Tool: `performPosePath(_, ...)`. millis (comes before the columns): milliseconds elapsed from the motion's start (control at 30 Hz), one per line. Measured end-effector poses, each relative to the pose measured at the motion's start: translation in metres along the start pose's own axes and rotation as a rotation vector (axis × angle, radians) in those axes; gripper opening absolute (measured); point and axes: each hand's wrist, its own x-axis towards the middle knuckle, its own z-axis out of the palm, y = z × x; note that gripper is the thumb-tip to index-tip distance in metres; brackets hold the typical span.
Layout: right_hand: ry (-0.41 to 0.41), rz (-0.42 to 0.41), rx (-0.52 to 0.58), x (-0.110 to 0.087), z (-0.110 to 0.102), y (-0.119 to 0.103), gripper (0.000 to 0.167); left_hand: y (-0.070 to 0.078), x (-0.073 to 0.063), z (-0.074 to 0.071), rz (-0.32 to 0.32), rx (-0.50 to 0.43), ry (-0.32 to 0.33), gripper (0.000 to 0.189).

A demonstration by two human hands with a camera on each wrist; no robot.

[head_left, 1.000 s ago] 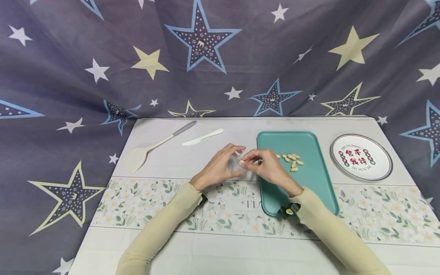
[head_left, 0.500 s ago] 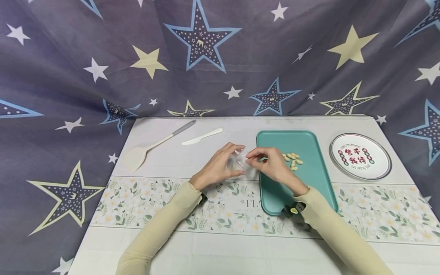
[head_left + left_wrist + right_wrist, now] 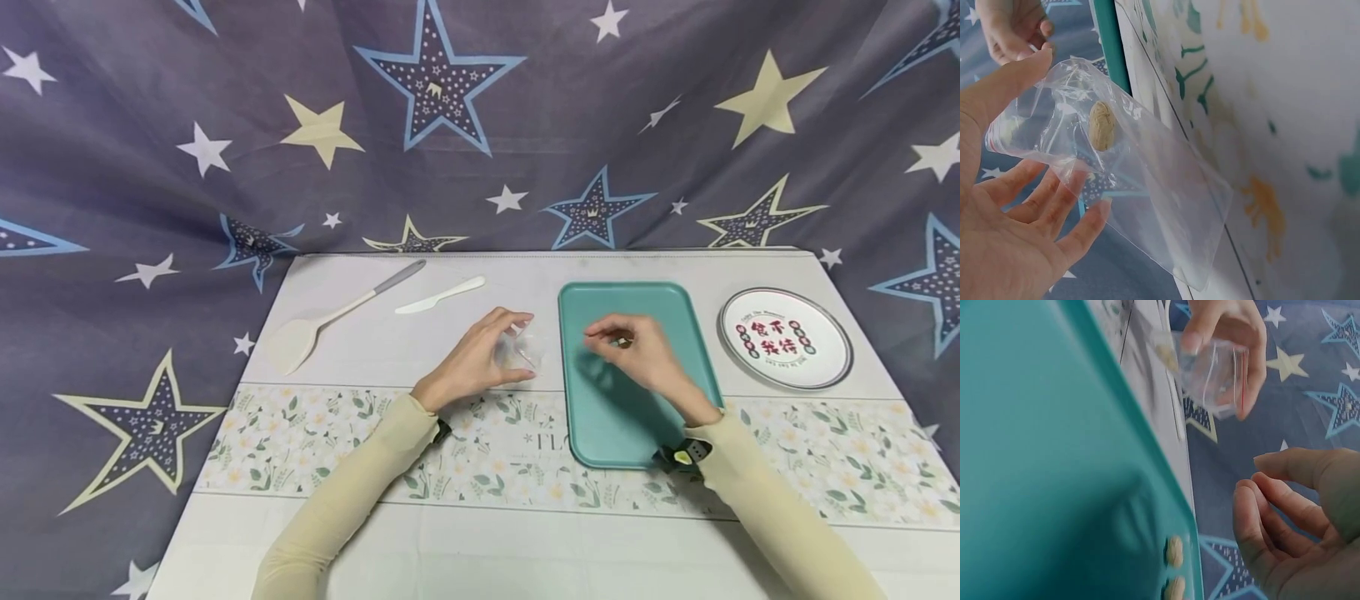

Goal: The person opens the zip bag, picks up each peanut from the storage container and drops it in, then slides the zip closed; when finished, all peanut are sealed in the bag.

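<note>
My left hand (image 3: 474, 360) holds a clear zip bag (image 3: 1154, 156) between thumb and fingers, left of the teal tray (image 3: 611, 442). One unshelled peanut (image 3: 1102, 126) shows inside the bag in the left wrist view. Over the tray is my right hand (image 3: 637, 354), its fingers loosely bent and nothing between thumb and fingertips. In the right wrist view, two peanuts (image 3: 1174, 551) lie near the tray's edge, one cut off by the frame. From the head view, my right hand hides most of the peanuts on the tray.
A cream ladle-like spoon with a grey handle (image 3: 296, 342) lies at the table's left. Beside it is a white plastic knife (image 3: 441, 296). To the right of the tray stands a round white plate (image 3: 787, 367) with red lettering. A starry curtain (image 3: 465, 200) hangs behind the table.
My right hand has moved right, away from the bag and over the tray. The peanut it pinched one second ago is no longer between its fingers. My left hand stays with the bag.
</note>
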Motion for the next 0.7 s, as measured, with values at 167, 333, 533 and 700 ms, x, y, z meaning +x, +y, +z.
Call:
performPosePath(167,0.017,0.044,-0.018,-0.008,-0.014,0.011,0.016,-0.001,-0.001,0.000,-0.006,0.017,0.001,0.086)
performPosePath(333,0.022,0.093,-0.091,-0.018,-0.030,0.019,0.016,-0.001,0.000,-0.001,-0.010,0.022,-0.002,0.087)
performPosePath(533,0.042,0.074,-0.154,-0.026,-0.039,0.031,0.016,-0.001,0.001,-0.002,-0.009,0.021,-0.008,0.088)
performPosePath(700,0.002,0.085,-0.197,-0.033,-0.042,0.039,0.015,-0.001,0.001,-0.001,-0.009,0.015,-0.008,0.088)
